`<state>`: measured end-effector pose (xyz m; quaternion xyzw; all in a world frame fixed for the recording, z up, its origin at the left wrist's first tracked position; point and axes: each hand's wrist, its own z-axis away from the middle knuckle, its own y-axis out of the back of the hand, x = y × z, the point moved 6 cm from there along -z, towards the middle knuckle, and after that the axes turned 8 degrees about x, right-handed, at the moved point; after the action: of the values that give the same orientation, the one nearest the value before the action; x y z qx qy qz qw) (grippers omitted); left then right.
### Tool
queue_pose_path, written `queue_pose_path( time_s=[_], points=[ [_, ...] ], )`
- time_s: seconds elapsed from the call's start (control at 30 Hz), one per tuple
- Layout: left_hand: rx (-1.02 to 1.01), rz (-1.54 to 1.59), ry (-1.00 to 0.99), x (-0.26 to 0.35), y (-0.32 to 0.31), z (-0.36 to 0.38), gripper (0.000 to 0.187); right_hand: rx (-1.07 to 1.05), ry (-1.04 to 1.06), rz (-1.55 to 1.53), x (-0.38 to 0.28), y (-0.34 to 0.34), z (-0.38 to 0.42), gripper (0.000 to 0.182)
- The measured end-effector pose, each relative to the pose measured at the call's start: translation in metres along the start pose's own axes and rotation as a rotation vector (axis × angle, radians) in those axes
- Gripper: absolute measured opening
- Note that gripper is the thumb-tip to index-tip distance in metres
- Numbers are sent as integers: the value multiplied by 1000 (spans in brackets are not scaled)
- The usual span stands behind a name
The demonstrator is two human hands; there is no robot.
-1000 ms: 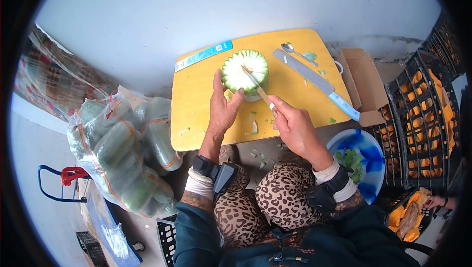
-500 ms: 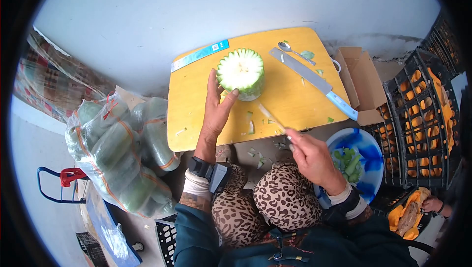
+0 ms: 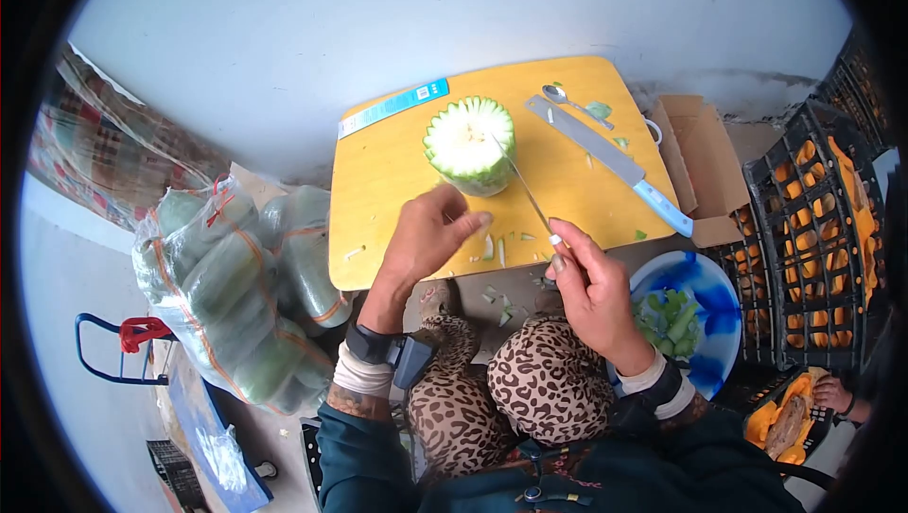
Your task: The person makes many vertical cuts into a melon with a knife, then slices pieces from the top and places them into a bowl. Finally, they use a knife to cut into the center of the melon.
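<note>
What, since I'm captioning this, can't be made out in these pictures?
Underside of the carved melon, head view: hidden by the melon itself.
Most of the handle of the thin-bladed knife, head view: covered by the right hand.
Small print on the blue-and-white packaging, head view: too small to read.
Body behind the other person's hand, head view: lost in the dark right edge.

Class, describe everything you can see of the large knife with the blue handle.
The large knife lies flat on the right side of the yellow table. Its long, broad grey blade looks metal and points away from the person; the light-blue handle reaches the table's near right corner. A small pale scrap sits near the tip, beside a spoon. Nobody is holding the knife.
</note>
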<state>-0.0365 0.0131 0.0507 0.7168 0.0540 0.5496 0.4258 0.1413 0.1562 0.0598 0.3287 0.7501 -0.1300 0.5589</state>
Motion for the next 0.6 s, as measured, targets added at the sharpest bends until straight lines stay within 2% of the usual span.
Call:
queue_pose_path(
  time_s=[0.03, 0.07, 0.13, 0.23, 0.33, 0.6],
  points=[
    [214, -48, -88, -2, 8, -3, 32, 0, 34, 23, 0, 0, -3, 33],
    [252, -28, 19, -13, 13, -8, 43, -1, 66, 47, 0, -1, -6, 32],
    [402, 108, 6, -17, 17, -13, 68, -14, 96, 85, -3, -2, -10, 31],
    [366, 164, -11, -23, 4, -22, 92, -45, 107, 124, -7, -6, -13, 30],
    [343, 283, -19, -30, -9, -30, 100, -56, 126, 153, -3, -8, -13, 30],
    [384, 363, -160, -29, -13, -34, 87, -109, 91, 163, -1, -8, -14, 31]
  ],
)
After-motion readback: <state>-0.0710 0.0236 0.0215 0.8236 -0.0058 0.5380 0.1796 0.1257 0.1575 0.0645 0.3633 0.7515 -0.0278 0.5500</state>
